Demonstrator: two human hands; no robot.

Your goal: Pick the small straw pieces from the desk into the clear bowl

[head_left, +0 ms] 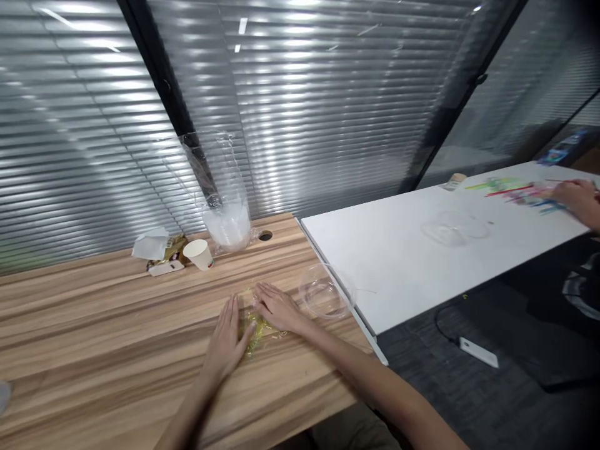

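A heap of small, shiny yellow pieces point(255, 337) lies on the wooden table between my two hands. They look like short translucent bits, with clear plastic among them; their exact kind is too small to tell. My left hand point(226, 342) rests along the left side of the heap, fingers stretched out and thumb reaching to the pieces. From the right, my right hand point(276, 307) lies over the upper right part, its fingers extended and flat, hiding what is beneath. A round clear plastic container point(325, 314) stands just right of my right hand.
Behind are a paper cup point(199, 255), an opened box point(166, 267) and a clear bag with white contents point(229, 225). A white table point(365, 250) adjoins on the right, holding clear lids point(452, 230) and colourful sticks point(510, 190). Another person's hand point(576, 195) is there.
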